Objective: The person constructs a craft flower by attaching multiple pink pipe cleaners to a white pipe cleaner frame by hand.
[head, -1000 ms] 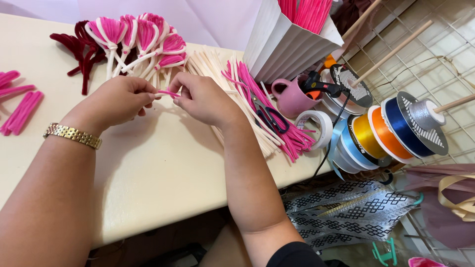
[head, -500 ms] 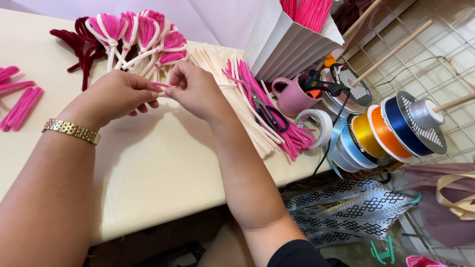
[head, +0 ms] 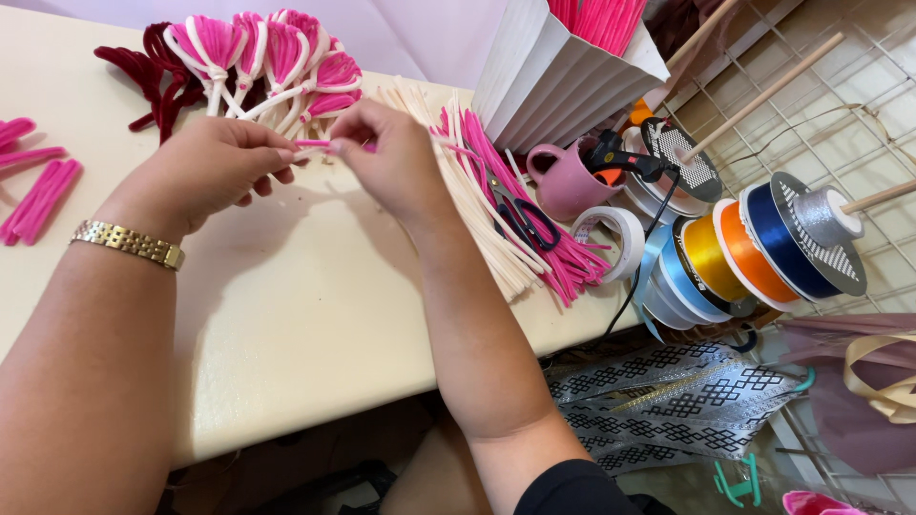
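My left hand (head: 205, 167), with a gold watch (head: 129, 243) on the wrist, and my right hand (head: 396, 162) meet over the cream table (head: 286, 324). Both pinch a short pink pipe cleaner piece (head: 318, 145) between their fingertips. Just beyond the hands lies a bunch of finished pink and white pipe cleaner shapes (head: 272, 52). To the right of my right hand lie loose cream and pink pipe cleaners (head: 506, 224) with black-handled scissors (head: 520, 215) on top.
Dark red pipe cleaners (head: 153, 81) and cut pink pieces (head: 38, 186) lie at the left. A white pleated holder (head: 563, 76), a pink cup (head: 563, 181), a glue gun (head: 620, 157), a tape roll (head: 611, 238) and ribbon spools (head: 754, 248) crowd the right edge.
Both hands have shifted slightly up and away from me over the table, still pinching the pink piece between them.
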